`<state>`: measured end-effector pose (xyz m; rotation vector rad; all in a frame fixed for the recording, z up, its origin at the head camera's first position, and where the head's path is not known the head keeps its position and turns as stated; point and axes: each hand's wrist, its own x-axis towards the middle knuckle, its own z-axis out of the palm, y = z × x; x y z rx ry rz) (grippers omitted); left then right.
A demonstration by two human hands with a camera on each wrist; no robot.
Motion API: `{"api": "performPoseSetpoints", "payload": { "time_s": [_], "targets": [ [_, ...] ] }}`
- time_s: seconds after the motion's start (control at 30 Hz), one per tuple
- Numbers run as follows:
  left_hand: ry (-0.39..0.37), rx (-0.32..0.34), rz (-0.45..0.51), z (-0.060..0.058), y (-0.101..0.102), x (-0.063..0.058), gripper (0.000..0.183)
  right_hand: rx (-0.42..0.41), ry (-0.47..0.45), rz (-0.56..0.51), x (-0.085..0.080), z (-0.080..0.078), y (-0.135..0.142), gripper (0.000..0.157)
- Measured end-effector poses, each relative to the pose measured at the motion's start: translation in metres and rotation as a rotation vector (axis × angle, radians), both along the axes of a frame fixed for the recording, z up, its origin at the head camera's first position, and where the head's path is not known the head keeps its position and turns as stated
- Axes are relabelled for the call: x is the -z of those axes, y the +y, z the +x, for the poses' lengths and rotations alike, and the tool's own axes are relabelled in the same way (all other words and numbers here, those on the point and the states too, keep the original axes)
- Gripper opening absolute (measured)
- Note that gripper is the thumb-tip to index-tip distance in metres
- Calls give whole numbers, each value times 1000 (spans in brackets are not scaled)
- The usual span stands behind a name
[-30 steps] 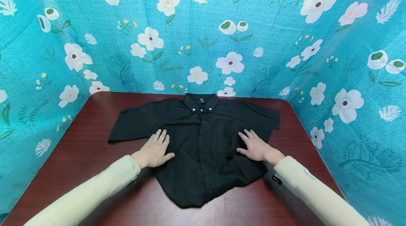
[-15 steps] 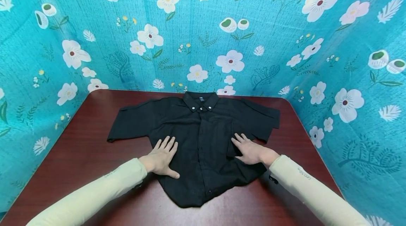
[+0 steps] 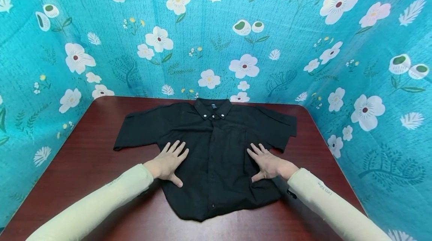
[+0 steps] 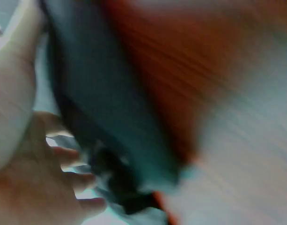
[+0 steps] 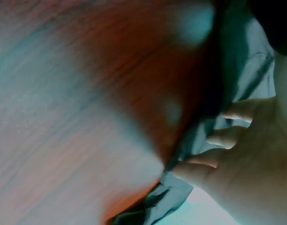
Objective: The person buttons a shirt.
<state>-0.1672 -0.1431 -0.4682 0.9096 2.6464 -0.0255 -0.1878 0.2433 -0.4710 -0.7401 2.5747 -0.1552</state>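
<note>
Both left hand (image 3: 168,163) and right hand (image 3: 268,163) rest on black shirt (image 3: 221,158), fingers spread apart; collar (image 3: 204,109) beyond them.

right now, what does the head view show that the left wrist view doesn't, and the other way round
Only the head view clearly shows the right hand, the shirt's collar and the flowered backdrop.

Only the left wrist view shows a blurred close-up of the left hand from what looks like its palm side.

Both share that left hand, its fingers, the black shirt and the reddish-brown table.
</note>
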Motion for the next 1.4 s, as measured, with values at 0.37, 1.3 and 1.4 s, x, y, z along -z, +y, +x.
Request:
{"api": "performPoseSetpoints", "payload": {
  "time_s": [0.37,1.3,1.4],
  "targets": [
    [-52,58,11,53,15,-17,90,-88,68,-164,-7,32,-14,70],
    [283,497,-16,66,10,2,79,-47,-17,-51,-8,21,-15,79],
    [314,472,-37,71,9,5,77,-86,-29,-136,-10,34,-18,69]
  ]
}}
